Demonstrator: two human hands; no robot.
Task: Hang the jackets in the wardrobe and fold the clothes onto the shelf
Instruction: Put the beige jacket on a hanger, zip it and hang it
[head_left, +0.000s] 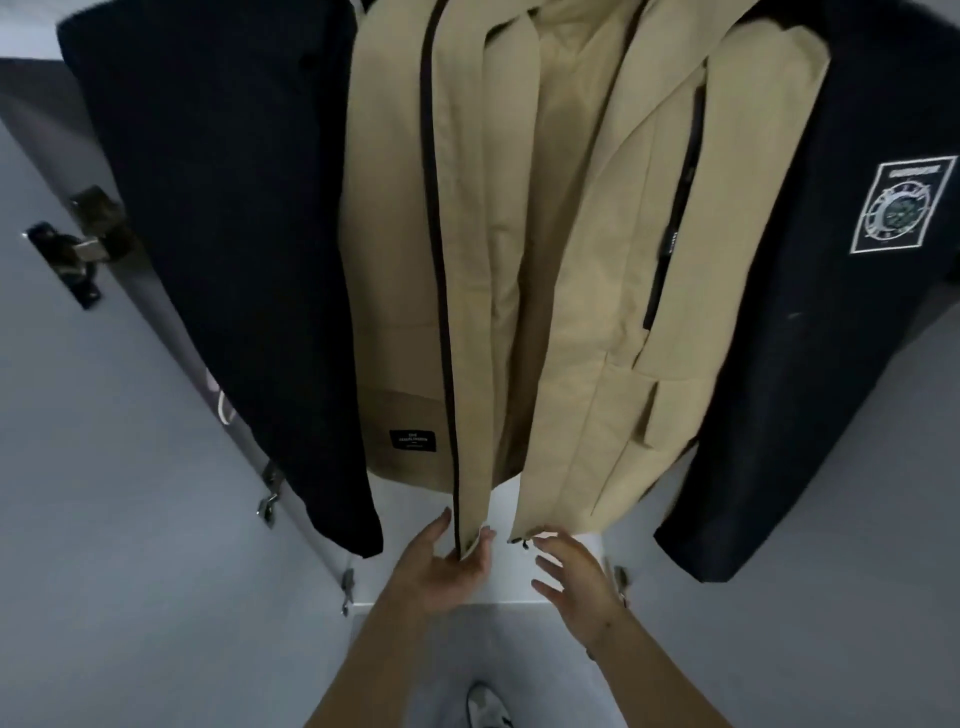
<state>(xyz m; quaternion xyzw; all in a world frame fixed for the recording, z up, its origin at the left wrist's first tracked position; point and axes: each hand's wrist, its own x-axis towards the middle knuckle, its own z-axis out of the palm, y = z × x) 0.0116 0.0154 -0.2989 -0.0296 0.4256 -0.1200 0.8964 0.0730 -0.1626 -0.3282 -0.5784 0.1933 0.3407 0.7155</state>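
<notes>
1. The tan jacket (519, 234) is already hanging in the wardrobe, unzipped, squeezed between a black coat (223, 234) on one side and a black jacket with a white patch (831, 312) on the other.
2. Left hand (447, 564) has its grip closed on the bottom corner of the jacket's left front panel, right by the dark zipper strip (441, 312).
3. Right hand (576, 577) is open with fingers spread, holding nothing, just beside the zipper end of the other panel.
4. Looks to me like the step is squaring up or zipping the front. I'd pinch both hems level, pull gently straight down so the panels hang flat, then mate the zipper ends.
5. Don't yank sideways, or the hanger could tilt.
6. The white wardrobe floor (519, 571) sits right below the hems, with hinges (267, 499) on the open door at the left edge.
</notes>
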